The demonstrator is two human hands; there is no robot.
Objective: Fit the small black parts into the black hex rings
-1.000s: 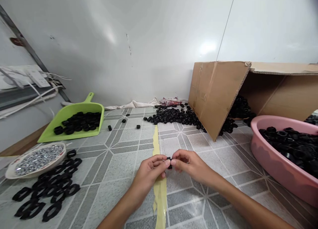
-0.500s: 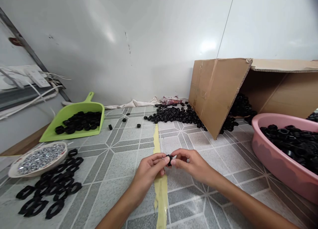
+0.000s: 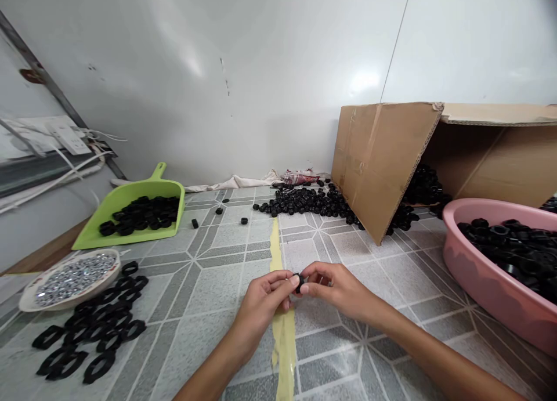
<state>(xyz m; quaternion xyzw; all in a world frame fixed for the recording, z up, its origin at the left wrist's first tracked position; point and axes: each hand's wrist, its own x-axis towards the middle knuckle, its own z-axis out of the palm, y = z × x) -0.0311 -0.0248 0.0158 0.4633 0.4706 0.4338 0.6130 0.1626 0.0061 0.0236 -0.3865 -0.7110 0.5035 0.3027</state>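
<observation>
- Two hands meet at lower centre of the frame, fingertips pressed toward each other over a strip of yellow tape [image 3: 281,331] on the tiled floor [image 3: 209,285].
- Left hand [image 3: 263,302] comes in from the lower left, thumb and forefinger pinching one side of a small black part [image 3: 298,281].
- Right hand [image 3: 337,288] comes in from the lower right, fingers curled, pinching the same part from the other side; both grips closed on it.
- Part is held just above the floor, between the two sets of fingertips, mostly hidden by them; its shape cannot be made out.
- Left of frame, lower: loose pile of flat black rings [image 3: 91,334] on the tiles, just beside a shallow white dish [image 3: 26,299] of small shiny metal pieces.
- Left of frame, middle: green dustpan [image 3: 126,195] loaded with black parts, against the wall.
- Centre, far side: heap of small black parts [image 3: 304,201] spilling along the floor from a tipped cardboard box [image 3: 383,157] at upper right.
- Right edge: pink basin [image 3: 478,276] holding more black parts, well apart from the hands.
- Crumpled cloth [image 3: 261,180] lies at the foot of the white wall, behind the heap.
</observation>
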